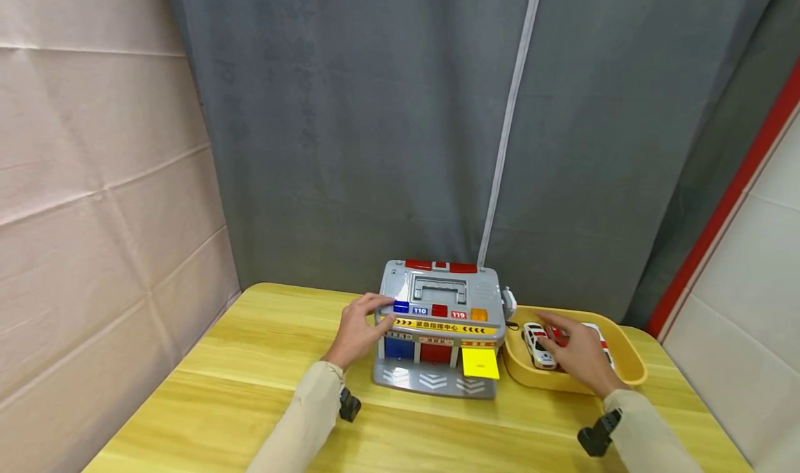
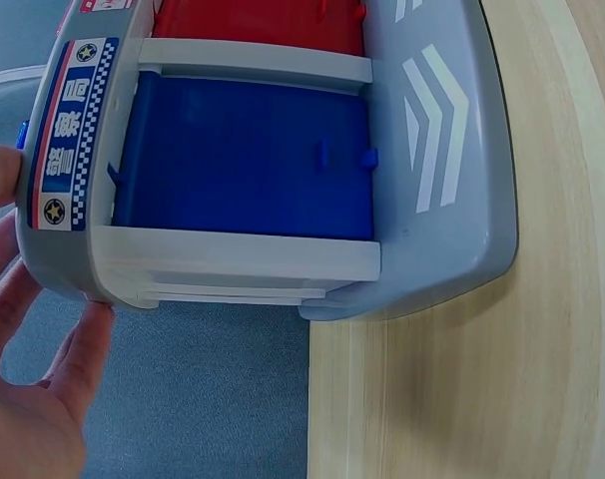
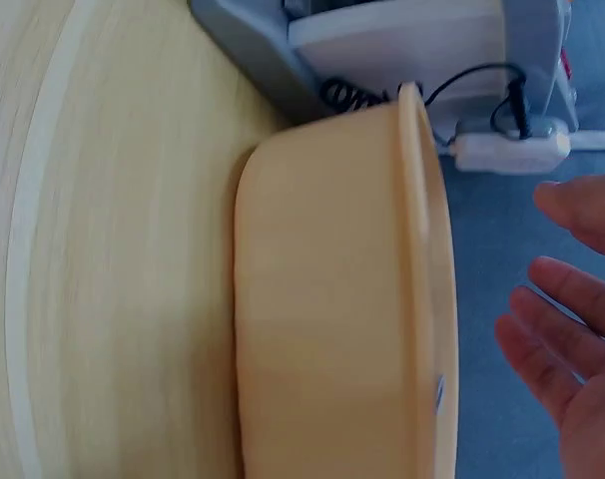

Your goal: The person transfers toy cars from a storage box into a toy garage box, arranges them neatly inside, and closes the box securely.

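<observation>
A grey toy rescue station has coloured buttons on its roof. Its blue door and red door are closed, and a yellow flap sticks out at the right. At the roof's front left corner rests my left hand, fingers spread, one finger by the blue button and the thumb at the corner's side. My right hand hovers over the yellow bin, fingers loosely extended with nothing between them. Inside lie a white toy car and a red-and-white toy vehicle, partly hidden by that hand.
A white handset with a coiled black cord hangs on the station's right side, close to the bin. All stands on a wooden table. A grey curtain hangs behind, and pale cloth walls flank the table.
</observation>
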### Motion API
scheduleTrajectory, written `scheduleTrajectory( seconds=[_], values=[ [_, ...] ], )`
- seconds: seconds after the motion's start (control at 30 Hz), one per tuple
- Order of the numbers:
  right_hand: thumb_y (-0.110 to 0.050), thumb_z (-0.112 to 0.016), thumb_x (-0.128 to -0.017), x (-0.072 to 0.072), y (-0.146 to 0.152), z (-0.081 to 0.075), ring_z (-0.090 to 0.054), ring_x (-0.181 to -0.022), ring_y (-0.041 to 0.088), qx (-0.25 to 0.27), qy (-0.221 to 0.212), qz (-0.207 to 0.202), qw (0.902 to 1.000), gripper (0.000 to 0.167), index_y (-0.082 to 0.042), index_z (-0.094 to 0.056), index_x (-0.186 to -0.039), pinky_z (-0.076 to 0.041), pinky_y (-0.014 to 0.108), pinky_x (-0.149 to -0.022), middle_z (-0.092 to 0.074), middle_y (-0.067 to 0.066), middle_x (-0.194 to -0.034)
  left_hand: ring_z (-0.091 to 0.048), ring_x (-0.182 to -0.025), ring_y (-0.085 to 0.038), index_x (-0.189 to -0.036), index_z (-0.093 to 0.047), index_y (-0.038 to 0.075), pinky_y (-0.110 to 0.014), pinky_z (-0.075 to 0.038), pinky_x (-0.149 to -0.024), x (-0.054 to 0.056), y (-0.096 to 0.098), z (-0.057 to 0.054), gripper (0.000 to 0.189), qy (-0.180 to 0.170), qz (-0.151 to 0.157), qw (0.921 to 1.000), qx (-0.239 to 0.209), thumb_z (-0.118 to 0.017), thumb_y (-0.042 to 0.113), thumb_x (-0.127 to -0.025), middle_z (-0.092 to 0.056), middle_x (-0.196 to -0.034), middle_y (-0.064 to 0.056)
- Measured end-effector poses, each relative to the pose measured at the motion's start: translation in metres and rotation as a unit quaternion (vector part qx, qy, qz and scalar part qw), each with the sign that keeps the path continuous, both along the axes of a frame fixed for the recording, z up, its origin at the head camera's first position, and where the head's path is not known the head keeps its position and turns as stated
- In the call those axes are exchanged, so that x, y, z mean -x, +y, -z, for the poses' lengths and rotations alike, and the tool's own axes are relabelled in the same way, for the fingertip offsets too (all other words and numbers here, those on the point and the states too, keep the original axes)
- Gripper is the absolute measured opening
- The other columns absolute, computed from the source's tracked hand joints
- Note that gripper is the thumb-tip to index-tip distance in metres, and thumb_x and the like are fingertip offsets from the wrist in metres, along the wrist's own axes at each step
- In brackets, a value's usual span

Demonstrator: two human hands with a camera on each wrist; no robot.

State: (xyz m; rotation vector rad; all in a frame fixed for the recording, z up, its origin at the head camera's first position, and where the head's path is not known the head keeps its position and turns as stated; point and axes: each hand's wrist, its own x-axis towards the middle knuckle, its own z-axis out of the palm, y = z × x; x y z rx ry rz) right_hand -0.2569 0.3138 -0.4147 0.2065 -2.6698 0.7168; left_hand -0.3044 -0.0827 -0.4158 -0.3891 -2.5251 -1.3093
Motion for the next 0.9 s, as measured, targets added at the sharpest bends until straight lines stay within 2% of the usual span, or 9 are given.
scheduleTrajectory(
  seconds=[0.07, 0.13, 0.2, 0.43, 0.7, 0.9],
  values=[
    [-0.017, -0.072, -0.090, 0.000, 0.003, 0.002, -0.063, -0.113, 0.043, 0.005, -0.007, 0.004, 1.0000, 0.048, -0.005, -0.062, -0.135, -0.050, 0.062, -0.098, -0.068, 0.023, -0.127, -0.057, -0.122, -0.025, -0.121, -0.073, 0.022, -0.051, -0.048, -0.106, 0.000, 0.000, 0.000, 0.030, 0.001, 0.001, 1.0000, -0.001, -0.072, 0.028, -0.092, -0.067, -0.126, 0.002],
    [-0.018, -0.072, -0.090, 0.000, 0.007, 0.004, -0.061, -0.115, 0.046, 0.005, -0.018, 0.012, 0.9997, 0.048, -0.004, -0.062, -0.135, -0.048, 0.064, -0.098, -0.066, 0.025, -0.129, -0.057, -0.121, -0.025, -0.121, -0.073, 0.021, -0.051, -0.049, -0.106, 0.000, -0.001, 0.000, 0.030, 0.005, 0.002, 1.0000, -0.002, -0.072, 0.027, -0.092, -0.067, -0.125, 0.001],
    [-0.019, -0.071, -0.091, 0.001, 0.011, 0.006, -0.059, -0.115, 0.048, 0.007, -0.034, 0.018, 0.9992, 0.050, -0.003, -0.060, -0.136, -0.048, 0.065, -0.098, -0.064, 0.028, -0.130, -0.057, -0.121, -0.025, -0.121, -0.073, 0.021, -0.050, -0.049, -0.105, 0.000, -0.001, 0.000, 0.030, 0.006, 0.003, 1.0000, -0.003, -0.072, 0.027, -0.092, -0.067, -0.125, 0.001],
    [-0.015, -0.070, -0.091, 0.004, 0.028, 0.013, -0.061, -0.110, 0.047, 0.018, -0.047, 0.044, 0.9978, 0.048, 0.002, -0.060, -0.134, -0.052, 0.064, -0.094, -0.063, 0.032, -0.128, -0.057, -0.120, -0.024, -0.121, -0.073, 0.021, -0.050, -0.048, -0.105, 0.000, 0.000, 0.000, 0.030, 0.003, 0.004, 1.0000, -0.002, -0.073, 0.027, -0.092, -0.067, -0.125, 0.002],
    [-0.017, -0.067, -0.093, 0.007, 0.048, 0.013, -0.063, -0.107, 0.050, 0.028, -0.077, 0.079, 0.9935, 0.052, 0.006, -0.054, -0.137, -0.056, 0.060, -0.089, -0.060, 0.037, -0.128, -0.058, -0.119, -0.024, -0.120, -0.073, 0.020, -0.049, -0.048, -0.104, -0.001, -0.001, -0.001, 0.030, 0.009, 0.003, 1.0000, -0.002, -0.073, 0.025, -0.091, -0.068, -0.123, 0.002],
    [-0.014, -0.066, -0.090, 0.011, 0.066, 0.020, -0.061, -0.101, 0.051, 0.006, -0.065, 0.116, 0.9911, 0.048, 0.008, -0.057, -0.131, -0.052, 0.062, -0.086, -0.062, 0.038, -0.120, -0.059, -0.117, -0.025, -0.120, -0.073, 0.018, -0.051, -0.049, -0.103, 0.001, -0.001, 0.002, 0.030, 0.025, 0.009, 0.9996, 0.001, -0.072, 0.024, -0.091, -0.068, -0.122, 0.000]
  ],
)
